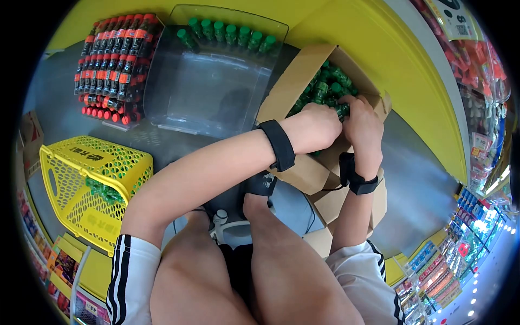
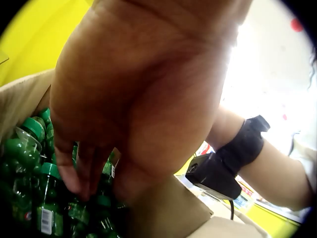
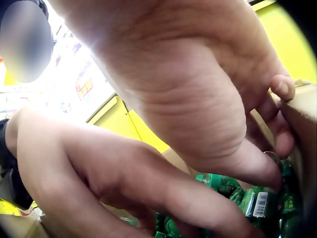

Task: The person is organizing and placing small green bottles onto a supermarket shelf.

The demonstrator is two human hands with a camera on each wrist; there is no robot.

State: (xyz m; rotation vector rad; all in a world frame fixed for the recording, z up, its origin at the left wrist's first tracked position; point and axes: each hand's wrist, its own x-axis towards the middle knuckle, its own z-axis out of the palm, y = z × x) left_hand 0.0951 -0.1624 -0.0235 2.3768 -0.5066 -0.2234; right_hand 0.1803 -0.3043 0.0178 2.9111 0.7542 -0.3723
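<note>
Both hands reach into an open cardboard box (image 1: pixel 297 76) full of small green bottles with green caps (image 1: pixel 320 89). The left hand (image 1: pixel 319 127) bends down over the near side of the box; in its wrist view the fingers (image 2: pixel 81 171) point down among the bottles. Beside it, the right hand (image 1: pixel 364 122) is at the box's right side. In the right wrist view its thumb lies against a green bottle with a barcode label (image 3: pixel 260 203), and its other fingers are near the cardboard wall. I cannot tell whether either hand grips a bottle, since bottles and fingers overlap.
Left of the box is a clear plastic bin (image 1: pixel 208 89) with a row of green bottles (image 1: pixel 231 33) along its far side. Stacked dark bottles with red caps (image 1: pixel 111 67) stand farther left. A yellow basket (image 1: pixel 135 162) holding more green bottles (image 1: pixel 105 190) lies at the lower left.
</note>
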